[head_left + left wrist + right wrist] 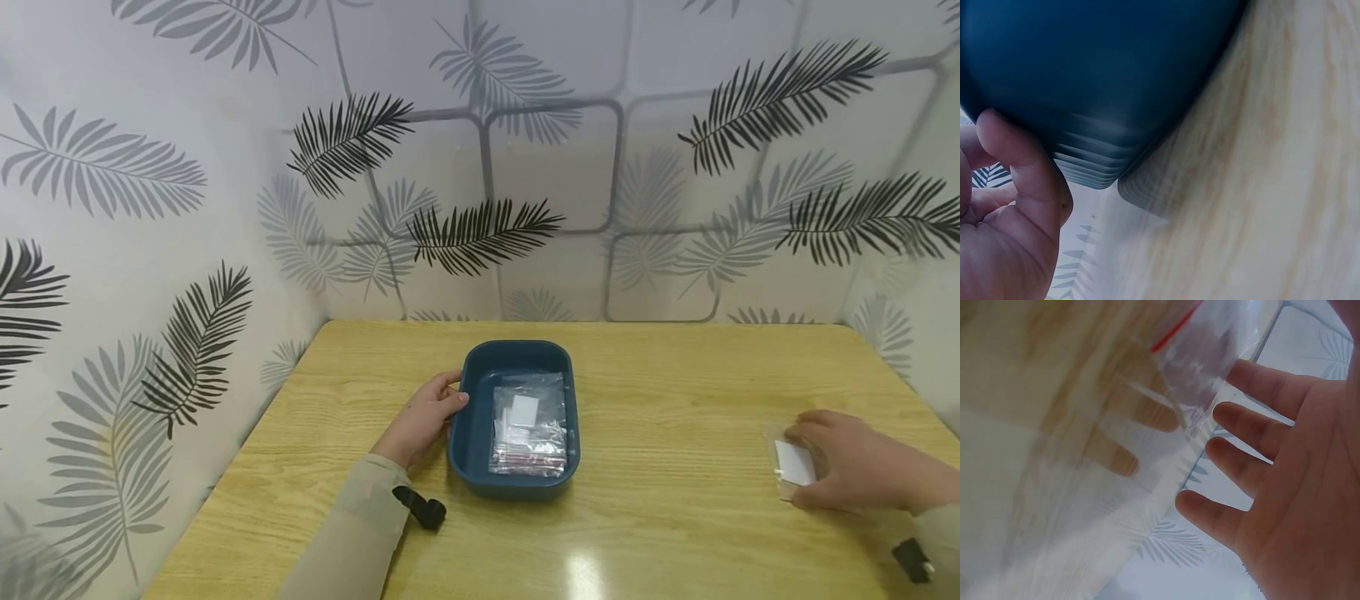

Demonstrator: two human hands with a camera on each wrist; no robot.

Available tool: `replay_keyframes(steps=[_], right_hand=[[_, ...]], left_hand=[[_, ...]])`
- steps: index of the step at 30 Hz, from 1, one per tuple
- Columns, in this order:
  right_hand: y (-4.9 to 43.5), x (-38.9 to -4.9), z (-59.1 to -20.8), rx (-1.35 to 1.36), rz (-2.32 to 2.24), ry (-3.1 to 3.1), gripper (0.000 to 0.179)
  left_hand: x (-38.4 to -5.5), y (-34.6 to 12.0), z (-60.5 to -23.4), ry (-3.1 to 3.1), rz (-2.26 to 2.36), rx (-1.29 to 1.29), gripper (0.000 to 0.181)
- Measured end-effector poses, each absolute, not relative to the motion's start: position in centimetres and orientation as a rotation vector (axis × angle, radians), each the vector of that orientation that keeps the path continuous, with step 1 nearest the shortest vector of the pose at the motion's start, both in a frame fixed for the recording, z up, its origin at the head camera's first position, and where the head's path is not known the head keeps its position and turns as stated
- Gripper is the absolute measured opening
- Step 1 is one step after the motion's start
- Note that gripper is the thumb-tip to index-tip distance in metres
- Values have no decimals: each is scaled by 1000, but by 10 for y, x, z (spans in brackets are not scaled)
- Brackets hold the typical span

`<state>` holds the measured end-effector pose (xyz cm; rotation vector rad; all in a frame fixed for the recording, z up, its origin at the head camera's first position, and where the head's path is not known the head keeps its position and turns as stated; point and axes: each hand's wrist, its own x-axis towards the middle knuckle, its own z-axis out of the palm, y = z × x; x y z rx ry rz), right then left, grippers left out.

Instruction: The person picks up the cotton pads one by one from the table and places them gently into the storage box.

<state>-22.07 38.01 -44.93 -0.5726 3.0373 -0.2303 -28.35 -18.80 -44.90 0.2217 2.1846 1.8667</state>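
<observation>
A dark blue plastic bin (pixel 513 492) stands on the wooden table. Clear zip bags (pixel 531 437) lie piled inside it, a white label on the top one. My left hand (pixel 427 417) grips the bin's left rim, the thumb at the edge; in the left wrist view that thumb (pixel 1013 140) lies against the outer wall. Far to the right, my right hand (pixel 858 458) holds a clear zip bag (pixel 793 464) with a white label between thumb and index finger. The right wrist view shows the bag's red seal strip (pixel 1175 326) and the other fingers spread straight; the thumb's contact is hidden.
The wooden table (pixel 667 400) stretches between the bin and the right hand. Behind and to the left rise walls (pixel 540 183) with a grey and black leaf pattern. A black wrist strap (pixel 422 507) sits on the left sleeve.
</observation>
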Motion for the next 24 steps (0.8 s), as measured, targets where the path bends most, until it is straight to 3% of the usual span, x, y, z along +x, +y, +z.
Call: replay_keyframes(steps=[13, 24], right_hand=[[375, -223, -448, -599, -185, 3089, 66], [375, -226, -443, -511, -276, 3054, 85]], left_hand=[[-284, -187, -449, 2203, 1860, 213, 48], [-284, -188, -451, 2177, 1876, 218, 49]])
